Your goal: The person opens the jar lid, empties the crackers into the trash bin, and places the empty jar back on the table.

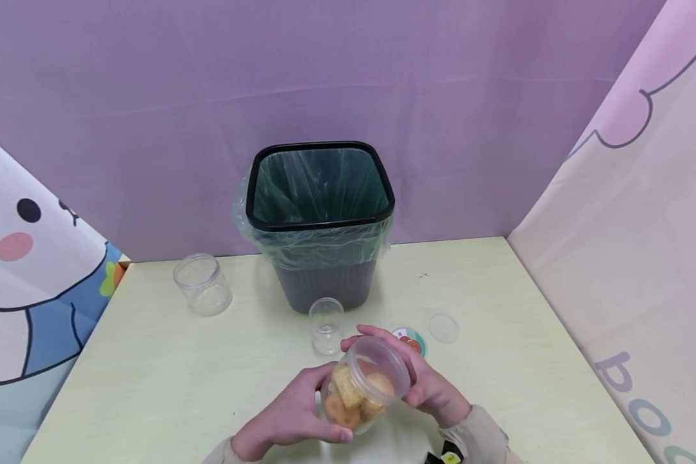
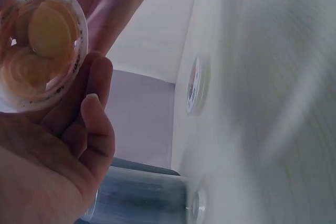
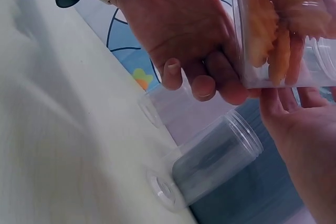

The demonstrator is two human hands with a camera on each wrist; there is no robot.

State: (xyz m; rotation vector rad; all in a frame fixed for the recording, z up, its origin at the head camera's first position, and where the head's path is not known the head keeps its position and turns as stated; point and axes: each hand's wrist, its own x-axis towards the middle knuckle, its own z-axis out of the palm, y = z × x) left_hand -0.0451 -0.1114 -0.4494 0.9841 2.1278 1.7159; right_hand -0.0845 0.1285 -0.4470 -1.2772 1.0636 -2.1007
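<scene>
A clear plastic jar of biscuits (image 1: 345,403) is held tilted over the near part of the table, its round translucent top facing up and to the right. My left hand (image 1: 292,412) grips its lower left side, thumb across the front. Around the upper right side curl the fingers of my right hand (image 1: 432,386). Round golden biscuits (image 2: 50,30) show through the jar's base in the left wrist view. Wavy-edged ones (image 3: 262,24) press against the wall in the right wrist view. Just beyond my hands stands a small empty clear jar (image 1: 327,322).
A grey bin (image 1: 330,277) with a black rim and a pale green liner stands at the back. Left of it is a wider clear jar (image 1: 205,293). A patterned round lid (image 1: 413,339) and a clear disc (image 1: 443,327) lie right of the small jar.
</scene>
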